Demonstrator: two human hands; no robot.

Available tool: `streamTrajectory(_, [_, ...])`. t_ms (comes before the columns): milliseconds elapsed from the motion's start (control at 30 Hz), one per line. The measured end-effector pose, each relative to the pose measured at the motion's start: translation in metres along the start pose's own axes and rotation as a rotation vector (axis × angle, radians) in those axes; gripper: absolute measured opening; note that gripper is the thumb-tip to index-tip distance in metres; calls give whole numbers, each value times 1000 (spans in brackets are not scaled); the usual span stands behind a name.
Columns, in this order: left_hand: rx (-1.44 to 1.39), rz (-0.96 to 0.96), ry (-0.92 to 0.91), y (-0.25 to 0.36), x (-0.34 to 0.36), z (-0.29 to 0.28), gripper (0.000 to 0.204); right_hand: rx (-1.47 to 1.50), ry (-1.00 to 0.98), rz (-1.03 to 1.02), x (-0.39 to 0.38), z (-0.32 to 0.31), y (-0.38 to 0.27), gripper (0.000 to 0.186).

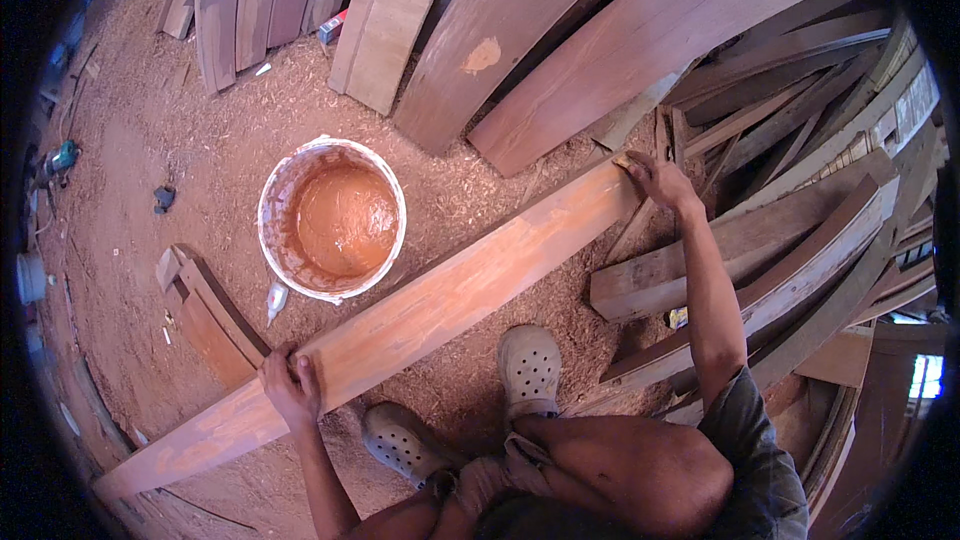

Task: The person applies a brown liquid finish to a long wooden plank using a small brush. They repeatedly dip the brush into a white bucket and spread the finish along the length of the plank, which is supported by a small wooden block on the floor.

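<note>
A long wooden plank (440,305) slants in front of me, from low left to upper right, its face smeared with orange paste in patches. My left hand (290,390) is closed round it left of the middle, thumb on the upper face. At the right end, my right hand (657,182) has its fingers bent over a small tan piece (625,161) against the plank; its kind I cannot make out. Just beyond the plank stands a white bucket (400,230) holding wet orange paste (350,215). A small white bottle (276,300) lies beside it.
Curved planks (590,60) lean in a row at the far side. Stacked curved timbers (740,240) crowd the right. Short wooden pieces (215,325) lie by my left hand, and a green power tool (62,155) lies at far left. Sawdust covers the floor (180,180).
</note>
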State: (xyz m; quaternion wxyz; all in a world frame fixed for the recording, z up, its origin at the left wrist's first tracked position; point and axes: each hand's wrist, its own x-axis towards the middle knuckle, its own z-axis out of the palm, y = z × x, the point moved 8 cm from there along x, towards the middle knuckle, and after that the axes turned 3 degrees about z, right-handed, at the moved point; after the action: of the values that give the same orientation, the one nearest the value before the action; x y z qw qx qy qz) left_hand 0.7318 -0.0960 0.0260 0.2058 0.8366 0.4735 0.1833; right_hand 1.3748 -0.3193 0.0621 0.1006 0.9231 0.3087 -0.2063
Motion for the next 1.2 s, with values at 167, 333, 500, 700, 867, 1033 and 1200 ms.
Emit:
streamTrajectory(167, [-5, -50, -32, -8, -5, 4, 39, -40, 68, -54, -3, 9, -5, 44])
streamTrajectory(333, [-23, -8, 13, -6, -5, 3, 39, -221, -90, -15, 8, 18, 10, 45])
streamTrajectory(500, [1, 12, -6, -4, -3, 0, 35, -159, -174, -103, -8, 3, 3, 41])
streamTrajectory(700, [3, 28, -12, -2, -2, -1, 32, 113, -14, -195, -71, 20, -24, 39])
streamTrajectory(867, [34, 34, 4, 3, -2, -1, 33, 311, 234, -263, -129, 46, -49, 40])
streamTrajectory(1033, [-10, -67, -81, -8, -5, 5, 42, 179, 173, -158, -140, 72, -53, 47])
streamTrajectory(1200, [142, 151, -149, 34, -7, 5, 83, 392, 153, -122, -159, 63, -71, 46])
